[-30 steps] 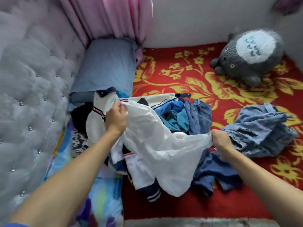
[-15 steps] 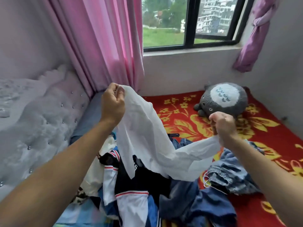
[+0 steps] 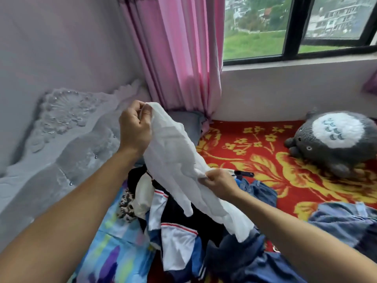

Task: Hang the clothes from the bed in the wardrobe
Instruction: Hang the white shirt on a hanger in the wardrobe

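"White one came off first, did it?"

"It did. The clothes pile [image 3: 177, 231] lay nearest me, striped and navy things heaped together. The white garment [image 3: 173, 160], which had sagged low across that pile a second before, was now up above it. My right hand [image 3: 220, 184] pinched a fold of it just above the pile. My left hand [image 3: 134, 129] gripped its top edge higher and further back, fingers curled tight round the cloth."

"Hands still flung wide?"

"No. Half a second earlier they had been well apart with the cloth stretched between them. My right had since come in and down, so the garment ran as a narrow slanted band from one fist to the other, its loose tail hanging over the near side of the pile. Whether the tail touched the pile I could not tell."

"And the rest?"

"Not yet handled, I judged. The denim garment [image 3: 342, 219] lay to the right of the pile on the red blanket [image 3: 265, 160], with the plush toy [image 3: 338, 139] beyond the pile to the right and the pink curtain [image 3: 183, 58] behind it. No wardrobe or hanger showed. I reckoned one piece was picked out and gathered for carrying, and everything else was still to be hung."
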Demonstrator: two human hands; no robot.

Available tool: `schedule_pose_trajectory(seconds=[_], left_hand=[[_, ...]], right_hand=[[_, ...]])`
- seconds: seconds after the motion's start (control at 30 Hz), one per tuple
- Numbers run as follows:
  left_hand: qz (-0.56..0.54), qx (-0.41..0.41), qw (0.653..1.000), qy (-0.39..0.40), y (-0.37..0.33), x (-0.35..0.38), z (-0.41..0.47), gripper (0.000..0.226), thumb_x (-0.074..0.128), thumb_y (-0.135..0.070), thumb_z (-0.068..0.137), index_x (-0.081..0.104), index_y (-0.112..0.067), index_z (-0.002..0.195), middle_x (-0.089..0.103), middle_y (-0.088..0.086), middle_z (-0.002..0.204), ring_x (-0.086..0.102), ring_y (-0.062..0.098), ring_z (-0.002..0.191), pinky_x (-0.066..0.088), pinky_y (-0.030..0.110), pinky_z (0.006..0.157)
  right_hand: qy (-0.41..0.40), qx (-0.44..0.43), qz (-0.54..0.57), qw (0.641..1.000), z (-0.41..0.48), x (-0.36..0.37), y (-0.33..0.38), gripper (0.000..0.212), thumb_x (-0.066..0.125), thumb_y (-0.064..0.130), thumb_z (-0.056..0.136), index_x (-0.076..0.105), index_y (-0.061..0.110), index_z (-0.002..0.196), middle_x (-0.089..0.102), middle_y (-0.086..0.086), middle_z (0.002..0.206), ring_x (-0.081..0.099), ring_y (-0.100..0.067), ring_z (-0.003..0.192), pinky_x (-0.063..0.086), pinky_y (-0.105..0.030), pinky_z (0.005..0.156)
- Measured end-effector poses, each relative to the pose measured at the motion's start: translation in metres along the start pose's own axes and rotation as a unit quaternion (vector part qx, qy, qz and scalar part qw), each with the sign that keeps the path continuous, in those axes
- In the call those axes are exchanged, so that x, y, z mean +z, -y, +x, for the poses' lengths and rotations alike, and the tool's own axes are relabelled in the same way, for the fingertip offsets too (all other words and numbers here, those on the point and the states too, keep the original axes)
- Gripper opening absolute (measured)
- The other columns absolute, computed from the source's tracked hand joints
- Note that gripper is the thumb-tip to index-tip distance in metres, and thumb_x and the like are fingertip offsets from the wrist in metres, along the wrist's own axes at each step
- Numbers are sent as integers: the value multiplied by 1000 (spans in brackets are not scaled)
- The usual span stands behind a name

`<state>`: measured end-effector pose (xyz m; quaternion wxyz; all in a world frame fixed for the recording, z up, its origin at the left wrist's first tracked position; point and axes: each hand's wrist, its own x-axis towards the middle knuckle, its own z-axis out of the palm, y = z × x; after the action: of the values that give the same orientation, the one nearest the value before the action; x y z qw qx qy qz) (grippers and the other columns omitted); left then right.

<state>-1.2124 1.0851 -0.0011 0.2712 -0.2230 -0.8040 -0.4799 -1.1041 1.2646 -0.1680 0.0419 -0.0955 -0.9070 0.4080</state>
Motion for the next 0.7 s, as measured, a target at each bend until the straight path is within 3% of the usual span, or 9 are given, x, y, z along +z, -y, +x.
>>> schedule_pose_trajectory(seconds=[0.07, 0.13, 0.2, 0.3, 0.37, 0.47, 0.53, 0.63, 0.7], left_hand=[[33, -46, 998, -9, 14, -13, -4, 21, 52, -20, 97, 58, -9, 80, 50, -4, 62, 45, 8, 56, 41, 28, 59], [74, -115, 990, 21, 37, -24, -9, 17, 54, -20, 95, 63, -7, 87, 61, 5, 72, 59, 24, 68, 51, 37, 67], [123, -179, 973, 75, 59, -31, -22, 15, 59, -17, 91, 65, -7, 100, 67, 13, 90, 63, 34, 87, 53, 43, 80], [168, -250, 943, 142, 76, -28, -62, 22, 65, -17, 87, 64, -6, 106, 66, 15, 95, 62, 33, 93, 50, 36, 80], [162, -273, 934, 167, 77, -17, -98, 15, 67, -17, 86, 67, -6, 95, 65, 10, 83, 64, 32, 88, 45, 29, 71], [96, -284, 931, 208, 72, 11, -149, 18, 71, -28, 84, 68, -11, 79, 66, 2, 73, 67, 27, 80, 46, 28, 66], [56, -270, 927, 255, 63, 34, -176, 25, 75, -39, 78, 70, -16, 86, 66, -7, 79, 65, 15, 80, 49, 25, 71], [43, -238, 913, 328, 58, 65, -198, 45, 79, -45, 72, 68, -18, 106, 63, -6, 98, 62, 15, 92, 51, 32, 84], [44, -231, 915, 329, 60, 79, -198, 20, 73, -35, 80, 69, -17, 88, 66, 4, 93, 63, 24, 89, 51, 35, 78]], right_hand=[[-3, 18, 132, 991, 4, -17, 16, 39, 63, 25, 91, 54, 7, 57, 44, -1, 57, 40, -14, 53, 31, -31, 50], [15, 57, 260, 964, 4, -37, 29, 28, 60, 17, 93, 65, -5, 77, 55, -7, 63, 53, -15, 52, 44, -27, 47], [44, 118, 367, 922, 2, -54, 40, 21, 58, 12, 96, 64, -4, 84, 58, -8, 61, 58, -13, 45, 49, -22, 43], [42, 213, 467, 857, 9, -65, 41, 25, 51, 10, 98, 49, 8, 74, 38, -1, 45, 36, -9, 32, 36, -17, 34], [31, 265, 509, 819, 12, -63, 34, 25, 45, 10, 100, 48, 8, 75, 40, -4, 48, 38, -11, 32, 39, -19, 34], [11, 322, 536, 780, 10, -49, 24, 22, 39, 11, 102, 57, 0, 93, 64, -14, 63, 66, -23, 50, 58, -39, 47], [11, 337, 549, 765, 8, -38, 21, 25, 35, 13, 103, 54, -2, 98, 68, -15, 64, 69, -25, 51, 57, -42, 47], [13, 343, 555, 758, 7, -27, 17, 28, 35, 16, 104, 54, -4, 99, 68, -15, 64, 69, -25, 50, 55, -47, 69], [12, 339, 571, 748, 9, -28, 17, 26, 37, 16, 103, 54, -4, 102, 68, -15, 65, 70, -26, 56, 54, -48, 72]])
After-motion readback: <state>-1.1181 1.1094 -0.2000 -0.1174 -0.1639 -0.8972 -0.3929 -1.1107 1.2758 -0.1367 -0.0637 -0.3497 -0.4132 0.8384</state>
